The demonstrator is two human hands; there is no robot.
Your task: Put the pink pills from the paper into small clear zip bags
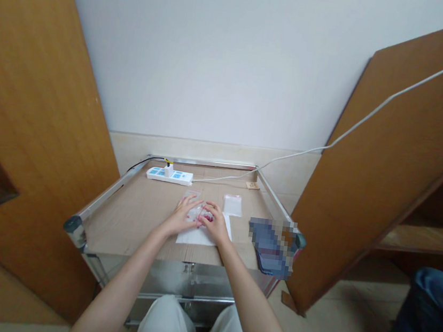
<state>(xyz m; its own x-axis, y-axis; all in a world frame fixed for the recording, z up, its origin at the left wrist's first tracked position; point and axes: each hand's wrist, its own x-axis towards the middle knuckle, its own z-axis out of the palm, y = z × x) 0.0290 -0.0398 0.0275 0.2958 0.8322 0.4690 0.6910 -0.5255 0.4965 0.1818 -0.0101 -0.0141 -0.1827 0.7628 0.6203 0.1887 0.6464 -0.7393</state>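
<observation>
My left hand rests with its fingers apart at the left side of a clear plastic bag. My right hand curves in from the other side, thumb and fingers bent round a small dark red item; its kind is too small to make out. Both thumbs come close together between the hands. Beneath them lies a white sheet of paper, partly covered by my hands. A stack of small clear plastic bags lies just beyond my right hand.
A white power strip with a plug in it sits at the back left of the cardboard-covered table. Its white cable runs off to the right. A dark, pixelated object lies at the right edge. Wooden panels flank the table; a person's leg shows at right.
</observation>
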